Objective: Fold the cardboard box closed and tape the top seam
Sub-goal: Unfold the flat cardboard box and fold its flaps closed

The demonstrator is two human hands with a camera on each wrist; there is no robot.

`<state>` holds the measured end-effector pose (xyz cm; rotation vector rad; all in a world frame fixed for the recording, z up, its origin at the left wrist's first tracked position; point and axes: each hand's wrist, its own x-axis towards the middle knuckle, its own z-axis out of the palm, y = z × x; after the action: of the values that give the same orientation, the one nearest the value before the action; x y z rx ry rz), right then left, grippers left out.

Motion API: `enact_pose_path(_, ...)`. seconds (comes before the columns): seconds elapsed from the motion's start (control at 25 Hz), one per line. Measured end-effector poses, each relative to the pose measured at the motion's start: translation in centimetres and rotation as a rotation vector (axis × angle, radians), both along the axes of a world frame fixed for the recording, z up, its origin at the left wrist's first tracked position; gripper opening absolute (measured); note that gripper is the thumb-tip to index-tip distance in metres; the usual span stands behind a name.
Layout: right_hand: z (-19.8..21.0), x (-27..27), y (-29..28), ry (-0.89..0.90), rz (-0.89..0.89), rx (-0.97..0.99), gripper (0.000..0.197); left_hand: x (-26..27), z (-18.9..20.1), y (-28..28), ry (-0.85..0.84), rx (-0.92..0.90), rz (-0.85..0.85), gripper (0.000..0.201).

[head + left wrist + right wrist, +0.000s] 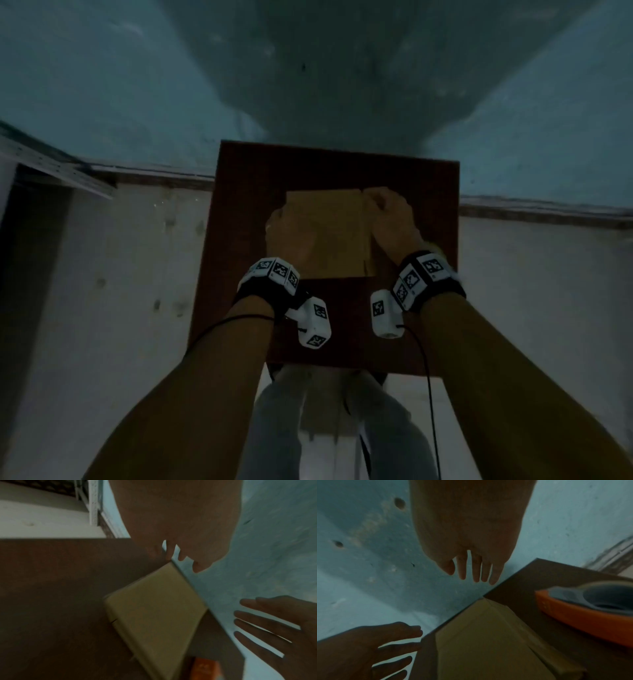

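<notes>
A flat, closed-looking cardboard box (325,233) lies on a small dark brown table (260,178). My left hand (284,233) is at the box's left side and my right hand (390,216) at its far right corner. In the left wrist view the box (154,615) sits below my left hand (180,527), with the right hand (283,628) spread beside it. In the right wrist view my right hand (471,534) has straight fingers over the box (479,642), and the left hand (359,649) is spread too. Neither hand grips anything. The light is dim.
An orange tape dispenser (583,615) with a grey roll lies on the table right of the box, and its orange edge (205,668) shows in the left wrist view. A blue-green wall stands behind the table. A metal shelf frame (58,171) is at the left.
</notes>
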<state>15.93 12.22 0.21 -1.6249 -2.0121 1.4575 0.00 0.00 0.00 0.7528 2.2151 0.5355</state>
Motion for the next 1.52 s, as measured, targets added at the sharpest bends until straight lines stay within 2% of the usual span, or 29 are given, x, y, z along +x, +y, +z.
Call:
enact_pose_path(0.04, -1.3, 0.3, -0.4, -0.038, 0.025, 0.002, 0.039, 0.4, -1.5, -0.6, 0.003, -0.009, 0.006, 0.045)
enact_pose_path(0.16, -4.9, 1.1, -1.7, -0.155, 0.061, 0.051, 0.034, 1.0, -5.7, -2.5, -0.006, -0.015, 0.050, 0.062)
enact_pose_path(0.28, -8.1, 1.2, -3.3, -0.188, 0.080, 0.059, 0.030, 1.6, -9.0, -3.7, -0.014, 0.089, 0.106, 0.054)
enact_pose_path(0.48, -12.4, 1.9, -5.5, -0.054, -0.030, 0.028, 0.032, 1.7, -13.9, -4.5, 0.065, 0.143, 0.136, 0.068)
enact_pose_path(0.64, -16.5, 2.4, -6.3, -0.128, 0.065, 0.166, 0.041, 2.2, -17.5, -5.2, 0.150, 0.062, 0.077, 0.088)
enact_pose_path(0.8, -19.2, 2.7, -6.2, -0.193, 0.077, 0.309, 0.038, 2.6, -20.2, -5.7, 0.303, 0.078, 0.010, 0.092)
enact_pose_path(0.92, -19.6, 2.8, -6.8, -0.243, 0.043, 0.350, 0.039, 3.3, -21.3, -5.9, 0.381, 0.128, 0.033, 0.086)
enact_pose_path(1.08, -18.7, 3.3, -8.2, -0.278, 0.078, 0.368, 0.039, 4.6, -20.8, -6.4, 0.366, 0.234, 0.171, 0.082)
enact_pose_path(1.2, -18.1, 3.9, -9.3, -0.367, 0.152, 0.375, 0.039, 5.2, -19.8, -7.7, 0.354, 0.151, 0.107, 0.081)
enact_pose_path(1.32, -17.6, 5.4, -10.1, -0.366, 0.188, 0.327, 0.043, 5.7, -19.7, -10.0, 0.356, 0.113, -0.070, 0.103)
enact_pose_path(1.4, -17.2, 5.8, -10.1, -0.383, 0.230, 0.301, 0.051, 5.3, -20.0, -11.4, 0.355, 0.106, -0.165, 0.110)
enact_pose_path(1.52, -16.9, 6.3, -10.1, -0.407, 0.284, 0.219, 0.074, 4.7, -20.2, -12.2, 0.302, 0.209, -0.103, 0.102)
